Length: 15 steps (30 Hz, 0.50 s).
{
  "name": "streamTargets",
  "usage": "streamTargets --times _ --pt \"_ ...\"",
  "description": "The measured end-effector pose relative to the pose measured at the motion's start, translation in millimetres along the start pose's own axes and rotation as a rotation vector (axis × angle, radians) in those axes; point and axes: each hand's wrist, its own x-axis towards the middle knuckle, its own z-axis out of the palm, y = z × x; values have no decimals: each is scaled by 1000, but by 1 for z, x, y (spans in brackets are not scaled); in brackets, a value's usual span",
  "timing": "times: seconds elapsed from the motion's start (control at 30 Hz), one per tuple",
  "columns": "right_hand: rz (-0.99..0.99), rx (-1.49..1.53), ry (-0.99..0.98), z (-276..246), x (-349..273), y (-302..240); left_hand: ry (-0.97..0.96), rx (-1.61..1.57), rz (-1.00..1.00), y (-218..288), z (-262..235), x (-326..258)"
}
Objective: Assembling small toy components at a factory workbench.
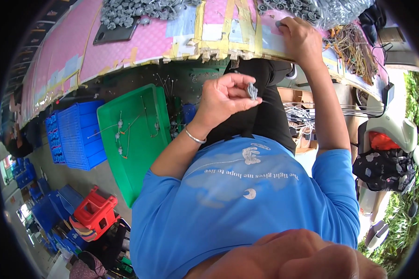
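My left hand [226, 95] is raised above my lap, short of the table edge. Its thumb and fingers pinch a small grey ridged plastic part [252, 91]. Out on the tabletop, my right hand [301, 39] rests with its fingers closed around a small rounded grey part [279, 23], mostly covered by the fingertips. A heap of similar grey parts [284, 6] lies just beyond that hand. Another heap of grey parts [139, 11] is at the far left, beside a dark phone [112, 33].
The pink padded table [70, 60] has a ragged, yellow-taped edge. Thin wires [354, 49] bunch at its right end near clear plastic wrap [344, 11]. To my left are a green tray [139, 167] holding wired parts, blue crates [77, 135] and a red stool [95, 214].
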Motion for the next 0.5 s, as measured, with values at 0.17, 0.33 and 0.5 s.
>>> streamTargets --times 0.17,0.33,0.5 --pt "228 687 -112 -29 -42 -62 140 170 233 14 3 1" --pt "417 1328 -158 -47 -91 -93 138 351 280 18 4 0" --pt "424 1327 -166 -54 -105 -92 121 411 291 15 15 -3"
